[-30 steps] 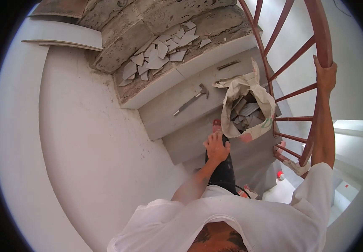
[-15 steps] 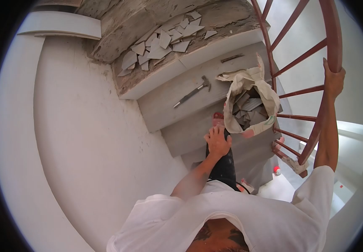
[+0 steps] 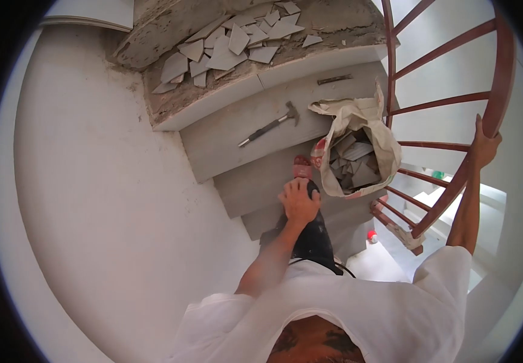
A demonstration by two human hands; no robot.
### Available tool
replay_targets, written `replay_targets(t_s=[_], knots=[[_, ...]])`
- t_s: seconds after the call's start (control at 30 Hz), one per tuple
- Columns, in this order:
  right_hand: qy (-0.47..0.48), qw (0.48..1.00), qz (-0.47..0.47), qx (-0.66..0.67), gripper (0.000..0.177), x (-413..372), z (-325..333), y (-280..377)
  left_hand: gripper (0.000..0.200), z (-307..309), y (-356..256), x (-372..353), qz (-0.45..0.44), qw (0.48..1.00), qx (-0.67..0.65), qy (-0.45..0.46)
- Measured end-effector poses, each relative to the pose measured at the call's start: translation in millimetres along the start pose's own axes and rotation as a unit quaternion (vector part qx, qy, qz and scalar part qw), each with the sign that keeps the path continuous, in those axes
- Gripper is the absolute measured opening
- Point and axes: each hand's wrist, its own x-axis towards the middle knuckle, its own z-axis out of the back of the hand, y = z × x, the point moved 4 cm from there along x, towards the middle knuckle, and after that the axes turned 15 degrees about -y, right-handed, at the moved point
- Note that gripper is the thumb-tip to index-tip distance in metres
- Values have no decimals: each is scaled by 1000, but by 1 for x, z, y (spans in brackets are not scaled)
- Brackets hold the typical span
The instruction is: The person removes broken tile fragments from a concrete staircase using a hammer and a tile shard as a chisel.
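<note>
My left hand (image 3: 301, 202) rests on my bent knee, its fingers apart and draped over the dark trouser leg (image 3: 313, 239). Below the knee a reddish shoe (image 3: 301, 166) shows on a stair tread. On the right my right hand (image 3: 485, 147) is wrapped around the brown handrail (image 3: 498, 112) of the stair railing. Between the foot and the railing stands an open woven sack (image 3: 387, 142) with broken tile pieces (image 3: 356, 158) inside. A claw hammer (image 3: 269, 125) lies on the grey step above, and a chisel-like metal bar (image 3: 334, 78) lies near the railing.
Broken tile shards (image 3: 237, 40) are piled on the rough upper step (image 3: 328, 45). A white wall (image 3: 98, 181) borders the stairs on the left. The brown balusters (image 3: 440, 104) line the right side. A red-and-white object (image 3: 372, 236) sits lower down.
The camera view has shifted, so the steps, sack and railing sit differently in the picture. My left hand stays on the knee and my right hand stays on the handrail.
</note>
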Motion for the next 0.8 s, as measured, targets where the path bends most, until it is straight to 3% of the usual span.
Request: replay_targets(t_s=[0.1,0.27,0.57,0.67,0.7,0.77,0.8], knots=[[-8,1000,-6,9,85,-2,1,5,41,3,23,13,60,998,15,18],[-16,1000,6,13,84,-3,1,8,41,-2,31,25,79,997,-6,2],[-31,999,19,3,86,-3,0,6,44,-11,-2,18,14,997,45,69],[-284,923,165,-201,86,-29,-4,9,43,-42,3,18,28,994,-51,95],[-254,930,216,-153,78,-59,-29,-2,42,-58,17,24,40,990,-93,97],[-128,951,277,56,52,-131,-40,47,42,-97,53,47,165,953,-234,99],[2,943,283,176,41,-179,-63,69,48,-75,47,74,-5,983,-70,167]])
